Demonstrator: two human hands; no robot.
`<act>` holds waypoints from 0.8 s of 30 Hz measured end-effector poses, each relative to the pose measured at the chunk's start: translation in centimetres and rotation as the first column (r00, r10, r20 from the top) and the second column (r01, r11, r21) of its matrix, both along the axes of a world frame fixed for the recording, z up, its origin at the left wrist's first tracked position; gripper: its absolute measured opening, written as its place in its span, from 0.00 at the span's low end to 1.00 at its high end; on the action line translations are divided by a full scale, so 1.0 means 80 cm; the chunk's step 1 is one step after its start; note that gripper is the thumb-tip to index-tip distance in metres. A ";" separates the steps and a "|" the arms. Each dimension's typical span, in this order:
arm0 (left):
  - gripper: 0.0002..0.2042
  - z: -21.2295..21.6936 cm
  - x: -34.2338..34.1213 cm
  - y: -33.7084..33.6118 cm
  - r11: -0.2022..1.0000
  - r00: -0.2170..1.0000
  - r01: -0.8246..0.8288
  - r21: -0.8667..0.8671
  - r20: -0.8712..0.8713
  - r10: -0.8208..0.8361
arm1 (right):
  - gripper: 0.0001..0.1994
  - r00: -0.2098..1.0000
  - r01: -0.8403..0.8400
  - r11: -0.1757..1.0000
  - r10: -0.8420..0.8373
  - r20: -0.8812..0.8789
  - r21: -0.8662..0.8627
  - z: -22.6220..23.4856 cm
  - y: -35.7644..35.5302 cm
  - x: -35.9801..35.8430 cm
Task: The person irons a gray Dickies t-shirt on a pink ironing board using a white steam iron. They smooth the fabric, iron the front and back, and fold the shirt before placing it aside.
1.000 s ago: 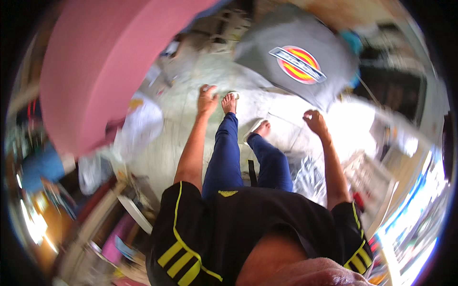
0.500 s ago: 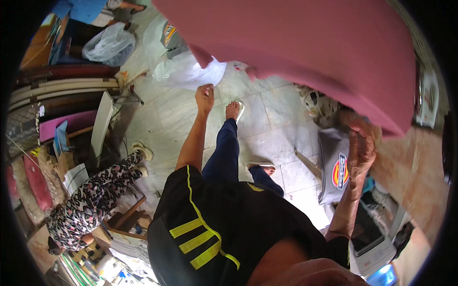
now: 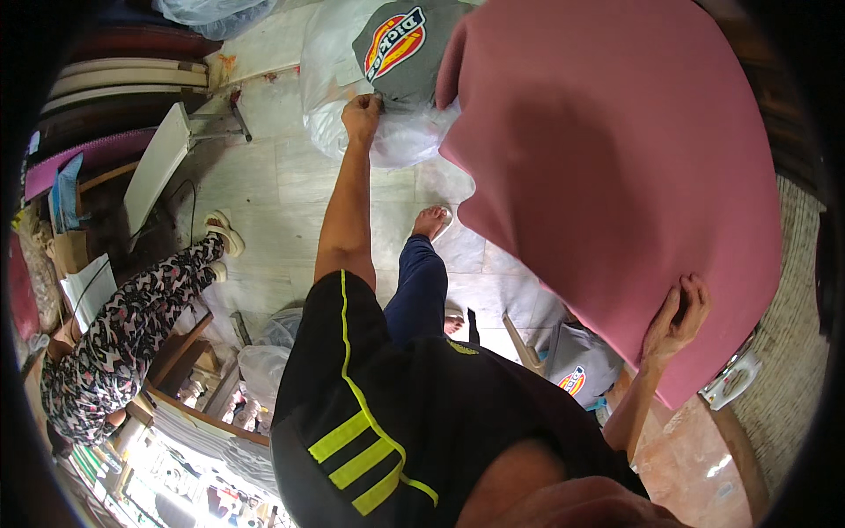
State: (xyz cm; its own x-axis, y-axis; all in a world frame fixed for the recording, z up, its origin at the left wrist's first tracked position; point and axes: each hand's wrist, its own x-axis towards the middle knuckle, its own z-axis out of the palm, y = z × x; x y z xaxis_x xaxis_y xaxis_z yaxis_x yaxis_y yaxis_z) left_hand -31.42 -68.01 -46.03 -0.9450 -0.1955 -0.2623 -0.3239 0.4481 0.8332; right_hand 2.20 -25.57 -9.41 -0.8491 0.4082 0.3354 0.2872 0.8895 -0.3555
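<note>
My left hand (image 3: 361, 118) is closed in a pinch at the lower edge of a grey cloth (image 3: 370, 66) with a red and yellow badge. That cloth lies on a translucent plastic bag (image 3: 326, 97) spread over the floor. A large dusty-pink covered surface (image 3: 616, 132), like a padded table with wavy cloth edges, fills the right side. On its near right part rests my right hand (image 3: 679, 321), fingers loosely bent and apart, holding nothing. A second grey cloth (image 3: 576, 356) with a similar badge hangs below the near edge of the pink surface.
At the left, a person in patterned clothes (image 3: 123, 343) bends beside wooden shelving (image 3: 194, 405). A tilted white board (image 3: 158, 167) stands near stacked rolls and panels (image 3: 132, 84). A white handled object like an iron (image 3: 732, 380) sits at the right edge.
My body has turned and moved closer to the pink surface. The left hand has gone from the plastic bag to the grey cloth's edge. My right hand has come down onto the pink cover.
</note>
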 end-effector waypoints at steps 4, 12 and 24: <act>0.10 0.057 0.030 0.021 0.959 0.940 -0.163 0.234 -0.257 0.223 | 0.09 1.000 0.000 1.000 0.000 0.021 -0.016 -0.002 0.007 0.011; 0.13 0.151 0.050 -0.002 0.901 0.903 -0.239 0.362 -0.258 0.343 | 0.09 0.999 -0.024 0.999 0.025 0.030 -0.046 0.009 0.016 0.007; 0.10 0.622 -0.037 0.019 0.751 0.560 0.553 0.360 -0.828 -0.016 | 0.12 0.990 -0.133 0.970 0.121 -0.069 -0.201 0.040 0.006 0.035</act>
State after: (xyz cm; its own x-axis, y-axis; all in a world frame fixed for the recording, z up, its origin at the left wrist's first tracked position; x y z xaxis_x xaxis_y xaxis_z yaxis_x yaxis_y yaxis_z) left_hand -34.40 -66.52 3.77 -0.7992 0.0409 0.5997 0.5803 -0.2081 0.7874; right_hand 4.98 -25.10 -6.17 -0.8807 0.3633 0.3039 0.1513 0.8238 -0.5463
